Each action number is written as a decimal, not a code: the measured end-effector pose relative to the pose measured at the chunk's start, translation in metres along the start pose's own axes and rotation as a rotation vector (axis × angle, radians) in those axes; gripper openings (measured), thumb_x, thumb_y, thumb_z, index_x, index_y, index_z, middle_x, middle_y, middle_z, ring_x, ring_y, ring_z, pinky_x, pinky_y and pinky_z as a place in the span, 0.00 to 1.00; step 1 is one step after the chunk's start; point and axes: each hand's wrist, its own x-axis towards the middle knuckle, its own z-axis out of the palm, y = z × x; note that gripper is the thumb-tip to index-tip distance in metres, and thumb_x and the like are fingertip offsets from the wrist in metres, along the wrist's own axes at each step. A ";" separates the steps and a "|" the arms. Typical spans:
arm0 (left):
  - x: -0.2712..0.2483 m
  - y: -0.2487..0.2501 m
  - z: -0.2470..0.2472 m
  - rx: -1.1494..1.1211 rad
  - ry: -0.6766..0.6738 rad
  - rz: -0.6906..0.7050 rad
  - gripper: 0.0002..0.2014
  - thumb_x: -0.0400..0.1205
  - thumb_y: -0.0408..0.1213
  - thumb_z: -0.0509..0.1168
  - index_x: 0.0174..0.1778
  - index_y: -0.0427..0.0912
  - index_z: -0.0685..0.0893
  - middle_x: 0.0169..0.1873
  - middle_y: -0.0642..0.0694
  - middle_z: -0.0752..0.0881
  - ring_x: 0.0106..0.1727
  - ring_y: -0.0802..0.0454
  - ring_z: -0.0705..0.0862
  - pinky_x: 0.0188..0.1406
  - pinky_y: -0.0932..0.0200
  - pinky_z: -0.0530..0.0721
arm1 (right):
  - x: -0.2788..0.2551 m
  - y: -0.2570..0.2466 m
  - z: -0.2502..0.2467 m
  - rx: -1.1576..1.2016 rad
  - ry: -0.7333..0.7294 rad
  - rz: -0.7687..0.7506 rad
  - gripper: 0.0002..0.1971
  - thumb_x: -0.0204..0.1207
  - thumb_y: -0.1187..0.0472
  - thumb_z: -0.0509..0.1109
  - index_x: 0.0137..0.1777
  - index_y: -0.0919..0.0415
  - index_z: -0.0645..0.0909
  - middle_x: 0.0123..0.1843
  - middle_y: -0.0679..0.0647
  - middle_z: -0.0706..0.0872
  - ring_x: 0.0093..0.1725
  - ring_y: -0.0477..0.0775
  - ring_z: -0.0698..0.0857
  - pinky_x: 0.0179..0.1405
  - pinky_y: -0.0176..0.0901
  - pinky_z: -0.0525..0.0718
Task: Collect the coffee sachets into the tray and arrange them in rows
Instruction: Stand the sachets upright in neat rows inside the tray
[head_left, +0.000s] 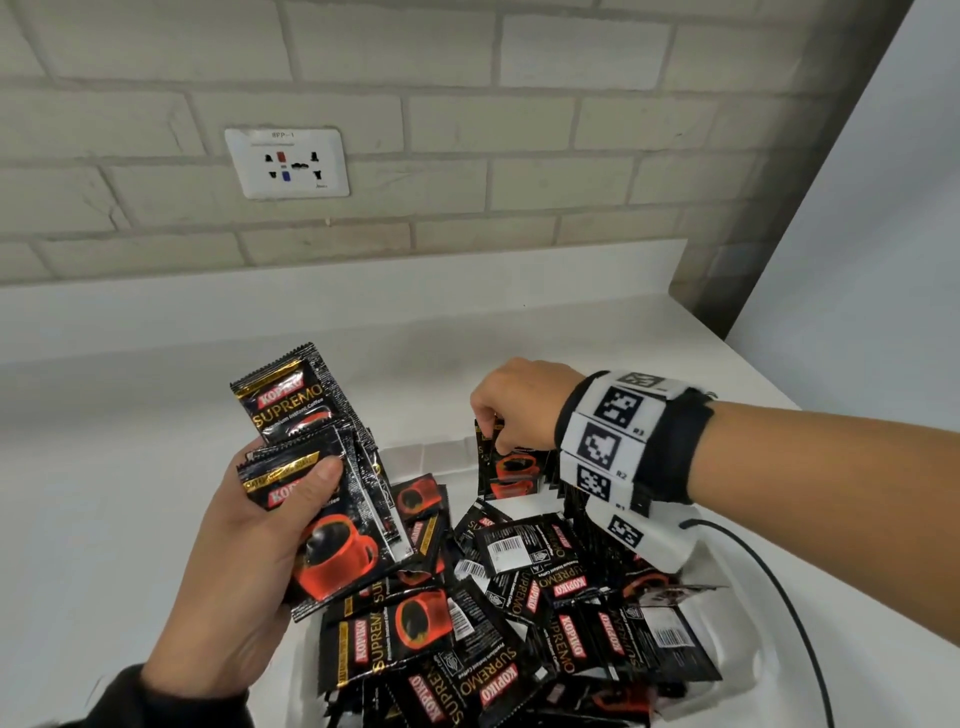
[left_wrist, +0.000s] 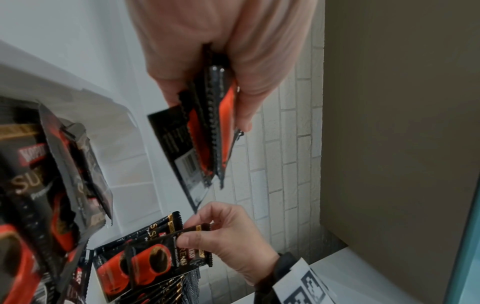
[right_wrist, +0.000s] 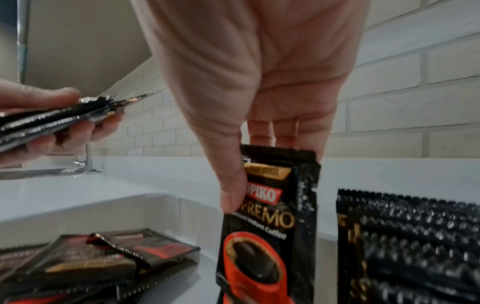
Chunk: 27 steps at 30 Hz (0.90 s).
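Black Kopiko Supremo coffee sachets (head_left: 498, 613) lie in a loose heap in the white tray (head_left: 431, 453). My left hand (head_left: 280, 514) grips a fanned stack of sachets (head_left: 332, 499) above the tray's left side, thumb on top; the left wrist view shows this stack (left_wrist: 210, 127) edge-on. My right hand (head_left: 500, 431) pinches one sachet (head_left: 511, 470) that stands upright at the tray's back, thumb on its front (right_wrist: 270, 216). A row of sachets (right_wrist: 415, 246) stands on edge just right of it, mostly hidden under my right wrist in the head view.
The tray sits on a white counter (head_left: 130, 441) against a brick wall with a socket (head_left: 287, 162). A black cable (head_left: 779, 592) runs along the tray's right side. A grey wall corner (head_left: 753, 218) rises at the right. A tap (right_wrist: 87, 160) stands far left.
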 end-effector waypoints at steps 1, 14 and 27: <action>0.000 0.000 0.000 0.006 0.006 -0.002 0.55 0.27 0.64 0.80 0.55 0.48 0.82 0.40 0.47 0.91 0.35 0.51 0.90 0.23 0.58 0.85 | 0.002 0.000 0.001 -0.021 -0.002 -0.008 0.07 0.72 0.62 0.73 0.50 0.56 0.82 0.52 0.50 0.82 0.46 0.52 0.81 0.28 0.34 0.70; 0.000 -0.001 0.000 -0.051 0.067 0.002 0.24 0.59 0.45 0.76 0.52 0.47 0.81 0.41 0.44 0.89 0.35 0.49 0.88 0.31 0.50 0.85 | 0.014 -0.003 0.014 -0.436 0.088 -0.148 0.08 0.74 0.61 0.68 0.53 0.57 0.80 0.48 0.52 0.85 0.48 0.55 0.84 0.32 0.39 0.67; -0.003 0.001 0.010 0.014 0.074 0.000 0.32 0.53 0.51 0.81 0.53 0.48 0.82 0.39 0.46 0.90 0.35 0.50 0.90 0.26 0.54 0.86 | -0.016 -0.005 -0.039 -0.062 0.282 -0.059 0.09 0.75 0.46 0.67 0.50 0.48 0.77 0.41 0.42 0.76 0.49 0.49 0.79 0.42 0.42 0.67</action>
